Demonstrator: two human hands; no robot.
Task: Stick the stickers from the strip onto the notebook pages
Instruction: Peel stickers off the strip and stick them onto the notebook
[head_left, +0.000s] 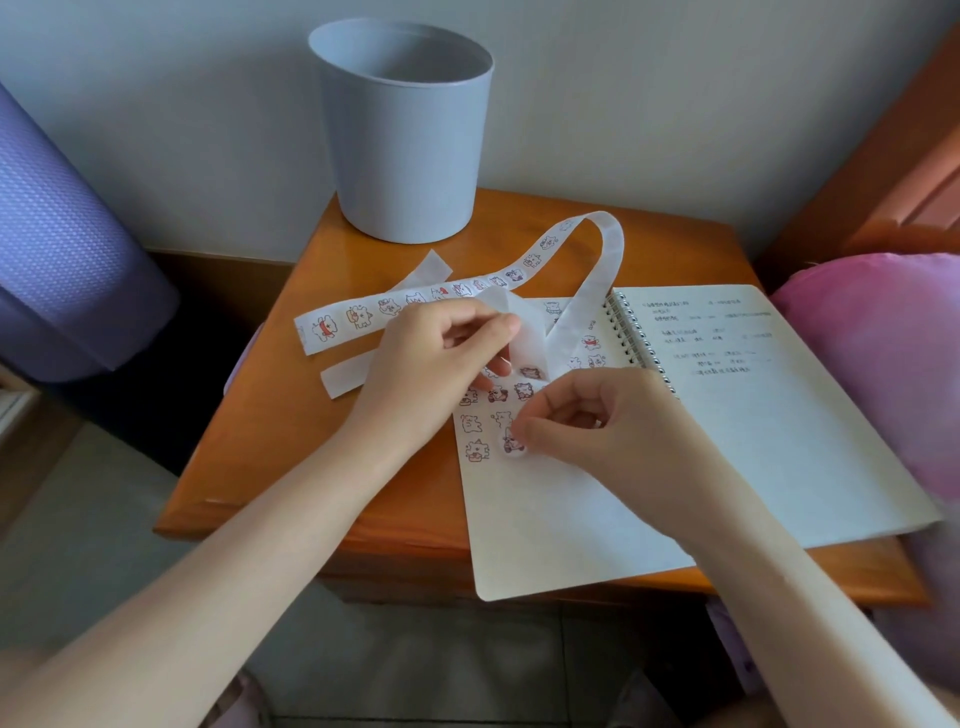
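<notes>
Several stickers (471, 423) are already down on the left page (545, 519) of the notebook (636, 338). Your right hand (597, 421) has a tight grip on one more sticker (514, 446), right at the paper just beside them. Your left hand (436, 353) pinches the peeled end of the strip (337, 325), which loops across the tabletop (291, 441) with plenty left on it. I'd guess you're halfway at best, and the right page (779, 415) only has writing.
</notes>
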